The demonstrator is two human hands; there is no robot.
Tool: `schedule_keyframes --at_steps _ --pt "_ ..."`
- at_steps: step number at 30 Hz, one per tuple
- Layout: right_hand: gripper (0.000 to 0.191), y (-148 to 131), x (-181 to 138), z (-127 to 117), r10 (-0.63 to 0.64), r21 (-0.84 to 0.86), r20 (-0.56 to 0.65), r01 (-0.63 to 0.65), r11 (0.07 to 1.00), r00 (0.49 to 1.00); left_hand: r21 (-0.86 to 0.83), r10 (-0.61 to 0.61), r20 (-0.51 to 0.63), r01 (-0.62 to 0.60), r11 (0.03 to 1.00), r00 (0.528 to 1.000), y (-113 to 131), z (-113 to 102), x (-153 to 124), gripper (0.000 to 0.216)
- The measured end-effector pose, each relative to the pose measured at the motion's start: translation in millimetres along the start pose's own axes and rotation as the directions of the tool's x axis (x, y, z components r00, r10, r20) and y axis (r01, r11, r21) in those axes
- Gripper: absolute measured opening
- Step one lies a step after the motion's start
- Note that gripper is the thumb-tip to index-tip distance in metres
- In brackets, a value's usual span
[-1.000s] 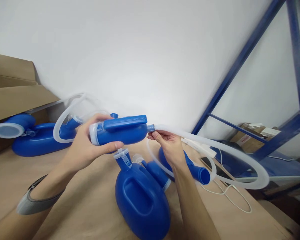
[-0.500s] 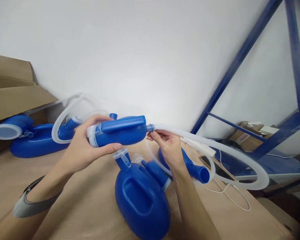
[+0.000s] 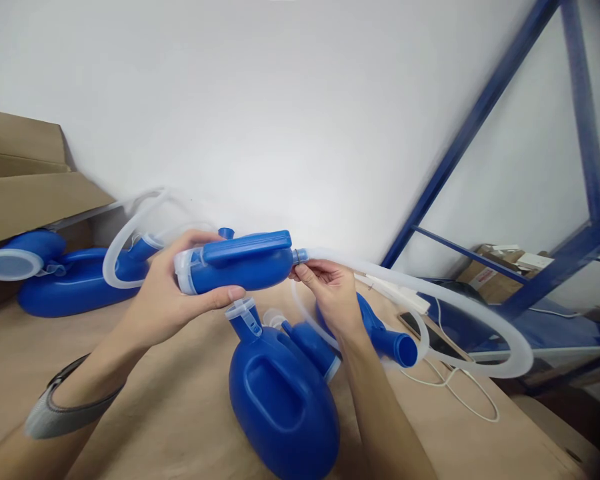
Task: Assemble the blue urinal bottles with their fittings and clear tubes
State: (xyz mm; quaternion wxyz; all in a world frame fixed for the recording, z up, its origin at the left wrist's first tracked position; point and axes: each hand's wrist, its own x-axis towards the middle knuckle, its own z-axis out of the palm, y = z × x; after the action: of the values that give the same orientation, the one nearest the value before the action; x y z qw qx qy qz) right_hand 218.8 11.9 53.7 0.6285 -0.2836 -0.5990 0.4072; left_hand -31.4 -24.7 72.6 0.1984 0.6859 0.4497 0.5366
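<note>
My left hand [image 3: 165,293] wraps round the capped end of a blue plastic urinal cup [image 3: 245,270], held level above the table. A clear lid [image 3: 184,272] sits on that end, under my palm. From the cup's narrow nozzle, a translucent hose [image 3: 430,285] runs off to the right in a wide loop. A thin dark ring [image 3: 297,256] circles the joint, and my right hand [image 3: 330,287] pinches it between thumb and fingers. Below stands a blue urinal bottle [image 3: 285,407] with a clear collar on its neck.
More blue urinal parts [image 3: 380,327] lie behind my right forearm, near a phone [image 3: 430,337] and a white cable [image 3: 473,393]. At left, another blue bottle [image 3: 75,290] rests beside a cardboard box [image 3: 35,200]. A blue metal frame [image 3: 460,147] rises at right.
My right hand has shifted slightly left, and the dark ring sits a little closer to the cup's body. My left hand and the cup stay nearly still.
</note>
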Motion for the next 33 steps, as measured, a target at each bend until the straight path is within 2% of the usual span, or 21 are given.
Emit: schedule_keyframes --at_steps 7,12,16,19,24,28,33 --pt "0.026 -7 -1 -8 0.09 -0.078 0.032 -0.087 0.993 0.995 0.028 0.012 -0.004 -0.012 1.0 1.0 0 1 0 0.063" --pt "0.031 -9 1 -14 0.129 -0.071 0.049 -0.125 0.99 0.991 0.217 0.186 -0.04 -0.173 0.961 0.982 0 3 -3 0.059" --pt "0.037 -10 1 -13 0.186 -0.019 0.042 -0.185 0.982 0.982 0.267 0.356 0.041 -0.354 0.896 0.934 -7 3 -2 0.054" --pt "0.04 -10 1 -7 0.117 0.107 -0.035 -0.112 0.988 0.993 0.249 0.424 0.074 -0.429 0.868 0.903 -11 3 0 0.046" --pt "0.034 -8 2 -7 0.063 0.149 -0.083 -0.05 0.988 0.995 0.239 0.359 0.038 -0.357 0.903 0.933 -5 3 -3 0.051" --pt "0.047 -8 0 -8 0.041 0.105 -0.123 -0.028 0.994 0.992 0.231 0.271 0.027 -0.27 0.935 0.962 2 0 -4 0.056" --pt "0.052 -7 -5 5 -0.03 0.167 -0.261 0.075 0.983 0.965 0.218 0.262 0.015 -0.259 0.941 0.965 4 0 -5 0.055"
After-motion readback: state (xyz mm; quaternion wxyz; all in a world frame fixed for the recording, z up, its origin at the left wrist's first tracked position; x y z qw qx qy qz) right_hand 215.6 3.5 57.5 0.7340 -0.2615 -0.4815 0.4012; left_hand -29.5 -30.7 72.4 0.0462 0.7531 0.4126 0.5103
